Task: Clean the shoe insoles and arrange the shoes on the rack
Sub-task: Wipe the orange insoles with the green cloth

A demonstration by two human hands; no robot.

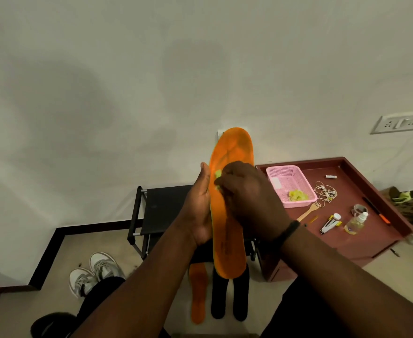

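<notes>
The insole (232, 191) I hold is bright orange with darker smudged patches near the toe and a thin green edge along its left side. The cloth (218, 174) in my right grip (246, 196) is pale yellow-green. A black band (288, 231) circles my right wrist. A second insole (198, 292) on the floor is a duller orange. The rack (161, 211) is black with silver joints. The sneakers (95, 272) are white and grey. The tabletop (361, 240) is reddish brown. The basket (288, 185) is pink with a fine mesh pattern, and a yellow-green rag (297, 195) lies in it. The wall (151, 69) is off-white.
</notes>
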